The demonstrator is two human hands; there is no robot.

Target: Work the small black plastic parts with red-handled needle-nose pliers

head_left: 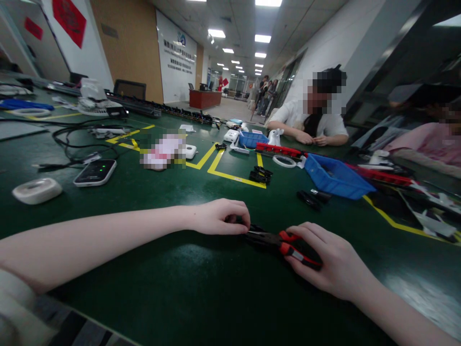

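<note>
My right hand (pixel 326 257) is wrapped round the red-and-black handles of a pair of pliers (pixel 277 242) lying low over the green table (pixel 201 288). The pliers' dark jaws point left toward my left hand (pixel 221 217). My left hand is curled closed, knuckles up, fingertips pinched on a small dark part right at the jaws; the part is too hidden to name. Both forearms rest on the table.
A blue bin (pixel 333 177) and small black parts (pixel 309 198) lie beyond my right hand. A phone (pixel 95 172) and a white round case (pixel 36 190) sit at left, with cables behind. Other people sit across the table at right. Yellow tape lines (pixel 234 178) mark the surface.
</note>
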